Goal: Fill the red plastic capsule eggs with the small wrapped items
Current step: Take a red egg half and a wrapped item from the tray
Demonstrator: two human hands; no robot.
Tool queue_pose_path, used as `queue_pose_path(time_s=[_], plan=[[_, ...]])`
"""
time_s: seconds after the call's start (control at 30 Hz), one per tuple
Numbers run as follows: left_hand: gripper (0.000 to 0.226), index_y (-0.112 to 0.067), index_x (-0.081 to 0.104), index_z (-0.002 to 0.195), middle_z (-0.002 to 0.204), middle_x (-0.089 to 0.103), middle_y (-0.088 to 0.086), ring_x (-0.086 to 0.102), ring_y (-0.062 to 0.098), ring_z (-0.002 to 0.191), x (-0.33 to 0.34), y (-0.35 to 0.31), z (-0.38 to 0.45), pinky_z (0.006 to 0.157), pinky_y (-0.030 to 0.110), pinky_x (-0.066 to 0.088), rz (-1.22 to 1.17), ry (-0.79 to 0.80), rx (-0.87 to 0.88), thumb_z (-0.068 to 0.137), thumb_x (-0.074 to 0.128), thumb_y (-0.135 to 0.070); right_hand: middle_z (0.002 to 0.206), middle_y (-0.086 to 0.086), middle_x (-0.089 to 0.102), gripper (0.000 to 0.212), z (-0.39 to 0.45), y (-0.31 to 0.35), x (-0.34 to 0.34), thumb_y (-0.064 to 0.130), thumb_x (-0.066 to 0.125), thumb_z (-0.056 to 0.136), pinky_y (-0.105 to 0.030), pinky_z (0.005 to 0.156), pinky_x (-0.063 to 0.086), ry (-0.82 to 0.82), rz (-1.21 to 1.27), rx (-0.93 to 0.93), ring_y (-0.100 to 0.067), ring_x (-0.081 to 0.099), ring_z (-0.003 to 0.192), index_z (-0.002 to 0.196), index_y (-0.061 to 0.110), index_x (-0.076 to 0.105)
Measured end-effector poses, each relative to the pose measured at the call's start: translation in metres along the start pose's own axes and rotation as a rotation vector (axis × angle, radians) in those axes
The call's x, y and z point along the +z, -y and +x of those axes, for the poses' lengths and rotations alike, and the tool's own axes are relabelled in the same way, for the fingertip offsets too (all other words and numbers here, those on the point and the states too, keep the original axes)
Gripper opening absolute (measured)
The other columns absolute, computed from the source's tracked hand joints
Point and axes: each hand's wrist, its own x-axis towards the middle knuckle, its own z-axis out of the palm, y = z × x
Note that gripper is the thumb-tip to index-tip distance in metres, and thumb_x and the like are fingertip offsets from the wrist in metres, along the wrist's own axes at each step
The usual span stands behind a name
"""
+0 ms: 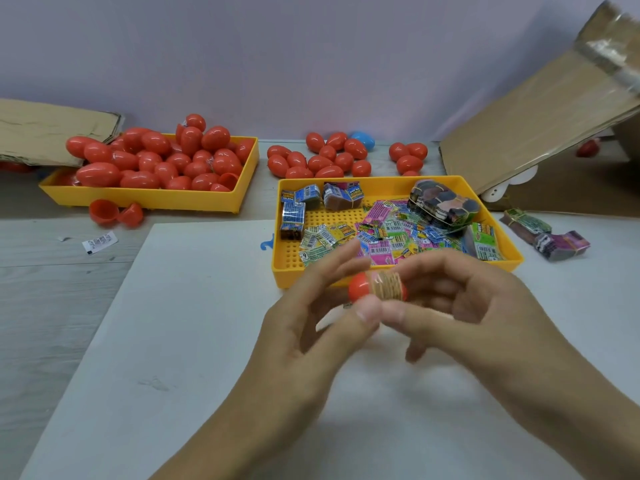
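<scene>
Both hands meet above the counter point(207, 306): the left hand point(304, 327) and right hand point(460, 299) together pinch a red egg point(358, 289) with a tan bundle point(386, 284) stuck in it, just before the tray point(277, 268) of packets point(381, 237).

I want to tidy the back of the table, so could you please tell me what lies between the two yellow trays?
In the head view, only a bare strip of table separates the egg tray from the packet tray.
</scene>
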Motion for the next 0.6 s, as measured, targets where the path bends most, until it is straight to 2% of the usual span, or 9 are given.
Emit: queue_pose_path(time_s=[0.07, 0.13, 0.2, 0.3, 0.37, 0.47, 0.53, 0.6], plan=[[0.038, -0.026, 0.074, 0.113, 0.101, 0.073, 0.009, 0.071, 0.024, 0.082, 0.002, -0.002, 0.001, 0.069, 0.035, 0.059, -0.038, -0.045, -0.052, 0.080, 0.065, -0.043, 0.092, 0.003, 0.073, 0.038, -0.002, -0.003, 0.002, 0.020, 0.083, 0.065, -0.027, 0.060, 0.056, -0.073, -0.195, -0.161, -0.014, 0.069, 0.087, 0.099, 0.030, 0.069], [0.032, -0.023, 0.077, 0.102, 0.086, 0.074, 0.010, 0.070, 0.026, 0.068, 0.002, -0.001, 0.002, 0.062, 0.030, 0.059, -0.011, -0.114, -0.035, 0.076, 0.070, -0.040, 0.098, 0.004, 0.071, 0.043, -0.004, -0.002, 0.003, 0.018, 0.082, 0.066, -0.025, 0.063, 0.056, -0.037, -0.213, -0.197, -0.015, 0.067, 0.096, 0.104, 0.033, 0.068], [0.031, -0.024, 0.076, 0.104, 0.091, 0.076, 0.006, 0.073, 0.021, 0.077, 0.001, -0.002, 0.004, 0.068, 0.024, 0.058, 0.042, -0.151, 0.056, 0.074, 0.075, -0.030, 0.101, 0.002, 0.071, 0.045, -0.003, 0.000, 0.001, 0.018, 0.080, 0.068, -0.029, 0.063, 0.058, 0.013, -0.146, -0.125, -0.015, 0.067, 0.099, 0.108, 0.034, 0.068], [0.046, -0.025, 0.071, 0.113, 0.103, 0.073, 0.001, 0.071, 0.019, 0.093, -0.002, -0.001, 0.005, 0.079, 0.023, 0.056, 0.079, -0.132, 0.188, 0.071, 0.082, -0.009, 0.093, -0.006, 0.072, 0.032, 0.001, 0.005, -0.001, 0.035, 0.076, 0.071, -0.030, 0.051, 0.055, 0.062, 0.049, 0.063, -0.018, 0.070, 0.082, 0.102, 0.026, 0.074], [0.057, -0.024, 0.065, 0.121, 0.106, 0.068, 0.001, 0.068, 0.022, 0.098, -0.003, 0.001, 0.005, 0.085, 0.026, 0.055, 0.137, -0.095, 0.251, 0.072, 0.081, 0.001, 0.083, -0.010, 0.073, 0.029, 0.001, 0.006, -0.001, 0.041, 0.072, 0.077, -0.029, 0.045, 0.051, 0.130, 0.066, 0.105, -0.021, 0.070, 0.072, 0.092, 0.017, 0.076], [0.073, -0.031, 0.054, 0.134, 0.114, 0.061, 0.000, 0.067, 0.024, 0.103, -0.003, 0.000, 0.004, 0.089, 0.026, 0.054, 0.149, -0.070, 0.287, 0.072, 0.081, -0.001, 0.080, -0.012, 0.074, 0.023, -0.001, 0.007, 0.003, 0.029, 0.075, 0.075, -0.028, 0.046, 0.053, 0.088, 0.045, -0.004, -0.021, 0.071, 0.070, 0.093, 0.016, 0.077], [0.077, -0.033, 0.050, 0.137, 0.119, 0.059, 0.000, 0.068, 0.026, 0.103, -0.005, 0.000, 0.005, 0.090, 0.027, 0.054, 0.128, -0.097, 0.267, 0.071, 0.080, -0.008, 0.088, -0.006, 0.076, 0.033, -0.003, 0.006, 0.003, 0.023, 0.085, 0.067, -0.029, 0.051, 0.056, -0.049, -0.109, -0.155, -0.019, 0.072, 0.077, 0.099, 0.023, 0.076], [0.071, -0.034, 0.053, 0.133, 0.118, 0.061, 0.000, 0.069, 0.027, 0.100, -0.006, 0.001, 0.007, 0.087, 0.026, 0.054, 0.097, -0.147, 0.218, 0.071, 0.079, -0.012, 0.096, -0.001, 0.074, 0.045, -0.007, 0.011, 0.003, 0.026, 0.090, 0.064, -0.028, 0.058, 0.058, -0.175, -0.253, -0.287, -0.018, 0.071, 0.086, 0.105, 0.030, 0.073]])
